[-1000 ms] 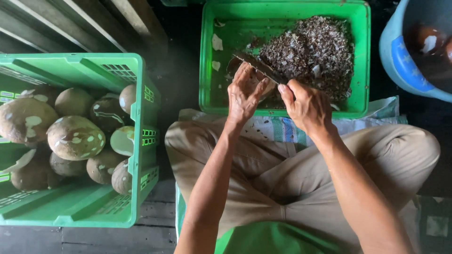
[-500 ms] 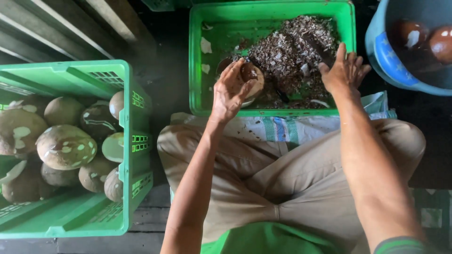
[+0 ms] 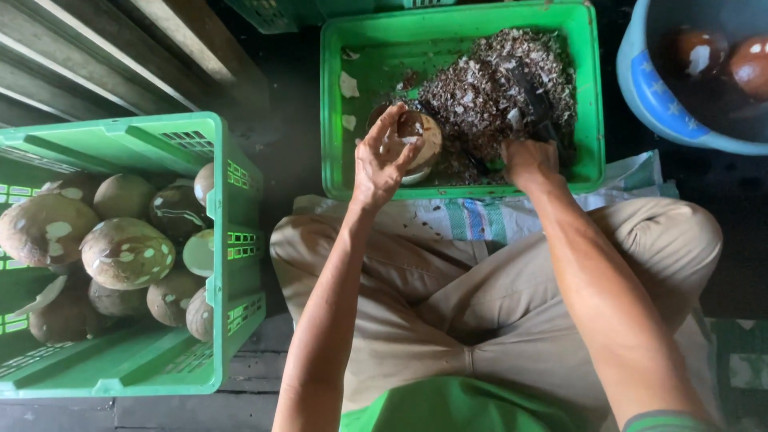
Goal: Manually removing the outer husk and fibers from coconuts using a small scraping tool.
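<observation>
- Your left hand [image 3: 382,164] cups a round brown coconut [image 3: 414,144] over the green plastic crate [image 3: 336,120] of husk shavings [image 3: 488,88].
- Your right hand [image 3: 528,160] grips a dark-bladed knife [image 3: 532,100].

Left crate [image 3: 232,136] of coconuts [image 3: 124,252]; blue tub [image 3: 652,92] right.

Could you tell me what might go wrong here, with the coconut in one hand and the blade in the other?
The left hand cups the coconut in bare fingers, so a stroke from the knife gripped in the right hand could slip onto them. The coconut is held over the crate edge and could drop onto the lap.
</observation>
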